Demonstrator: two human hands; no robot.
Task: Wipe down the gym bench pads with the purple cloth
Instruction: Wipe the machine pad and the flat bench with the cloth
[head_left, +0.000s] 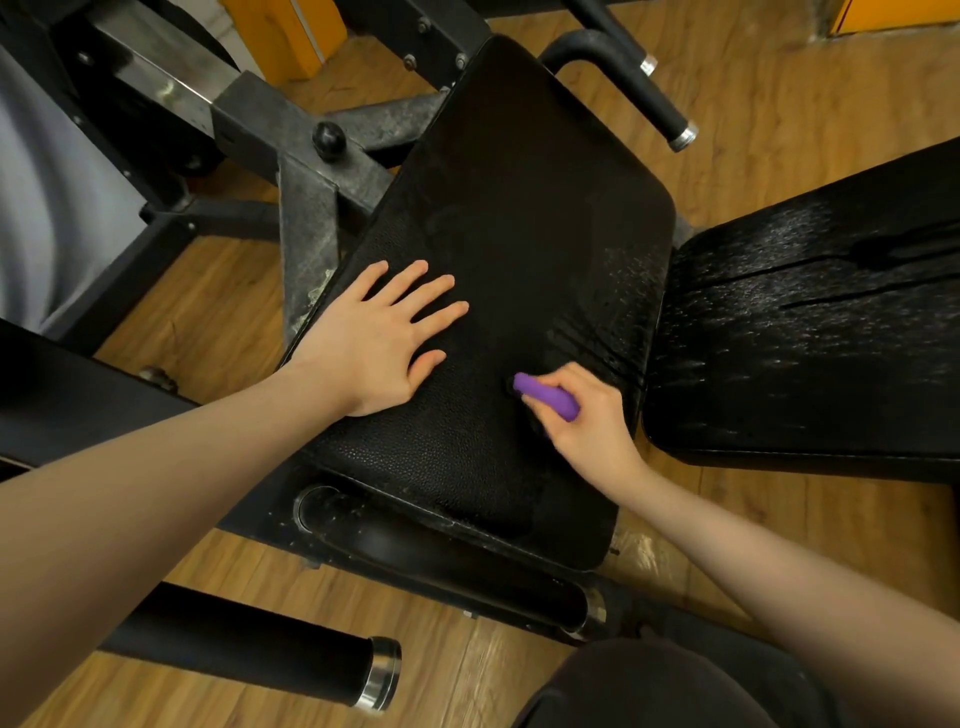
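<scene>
- The cloth (546, 397) is bunched into a small purple roll inside the right hand (582, 415), pressed on the seat pad (519, 218) close to that pad's right edge and toward its near end.
- The grip is closed around the cloth: fingers curled over it, one rounded end poking out toward the middle of the pad.
- The roll's long axis runs slantwise, from the pad's right edge in toward its centre.
- The left hand (384, 338) lies flat on the pad, fingers spread and holding nothing, left of the cloth near the pad's left edge; it looks to be bracing.
- Wet speckles show on the pad just beyond the cloth, along the right edge, so I'd guess the next stroke goes away from the person.
- The back pad (810, 332), across the gap from the seat pad's right edge, is beaded with droplets and looks unwiped; the right hand is the nearer one to it.
</scene>
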